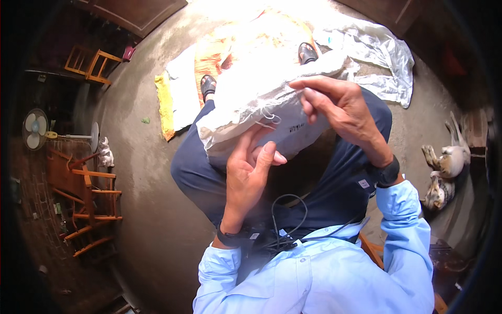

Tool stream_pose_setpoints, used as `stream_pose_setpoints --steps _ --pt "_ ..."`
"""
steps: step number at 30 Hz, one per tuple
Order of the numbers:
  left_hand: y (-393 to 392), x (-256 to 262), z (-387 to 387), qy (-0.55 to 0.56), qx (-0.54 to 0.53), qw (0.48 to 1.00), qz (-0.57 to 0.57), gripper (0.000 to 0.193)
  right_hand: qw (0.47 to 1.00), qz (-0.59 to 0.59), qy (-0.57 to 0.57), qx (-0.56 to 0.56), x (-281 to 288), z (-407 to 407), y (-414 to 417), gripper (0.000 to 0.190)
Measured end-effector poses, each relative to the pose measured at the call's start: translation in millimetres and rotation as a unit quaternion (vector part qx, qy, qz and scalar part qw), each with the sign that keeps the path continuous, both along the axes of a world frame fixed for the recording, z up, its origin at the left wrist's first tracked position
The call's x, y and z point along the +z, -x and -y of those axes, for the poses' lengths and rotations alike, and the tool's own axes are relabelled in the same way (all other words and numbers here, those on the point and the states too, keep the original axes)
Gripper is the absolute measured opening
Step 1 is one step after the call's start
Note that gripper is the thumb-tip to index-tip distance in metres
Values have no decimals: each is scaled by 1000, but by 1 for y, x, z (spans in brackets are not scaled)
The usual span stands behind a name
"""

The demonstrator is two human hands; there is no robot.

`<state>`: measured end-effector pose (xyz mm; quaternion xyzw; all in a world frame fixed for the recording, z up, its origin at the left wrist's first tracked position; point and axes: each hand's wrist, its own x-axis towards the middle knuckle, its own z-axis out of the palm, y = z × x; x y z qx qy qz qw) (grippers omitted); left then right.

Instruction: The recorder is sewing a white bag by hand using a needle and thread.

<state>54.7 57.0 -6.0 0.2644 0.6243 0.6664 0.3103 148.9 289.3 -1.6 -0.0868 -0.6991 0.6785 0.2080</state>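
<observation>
A white woven plastic sack (251, 94) lies across my knees and runs down onto the floor covering, its near edge folded and facing me. My left hand (251, 165) is against this edge, fingertips partly behind the folded fabric, thumb raised. Loose white string (269, 114) curls at the edge just above those fingers. My right hand (333, 106) hovers over the right part of the edge, thumb and index finger near each other; whether they pinch a thread is too small to tell. Black printing shows on the sack below the edge.
Orange patterned cloth (213, 59) and crumpled white plastic sheeting (376, 59) lie on the floor ahead. A dog (449, 165) lies at the right. Wooden chairs (90, 192), a standing fan (36, 127) and a small white animal or figure (106, 152) are at the left.
</observation>
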Motion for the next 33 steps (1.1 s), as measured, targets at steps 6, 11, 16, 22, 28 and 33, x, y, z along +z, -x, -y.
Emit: stream_pose_setpoints --steps 6,11,16,22,28,33 --pt "9 -4 9 -62 -18 992 110 32 999 13 -21 -47 -24 12 29 30" --pt "10 16 26 -69 7 994 80 24 994 26 -80 -70 -23 13 35 27" --pt "18 32 67 -146 4 989 -15 27 991 26 -95 -95 -18 14 43 25" --pt "28 29 121 -250 5 965 -81 23 985 33 -134 -108 -17 15 45 24" --pt "26 23 176 -373 51 927 -11 9 976 13 -173 -131 -19 15 47 21" --pt "11 28 220 -433 97 896 27 13 971 11 -188 -145 -16 19 49 20"
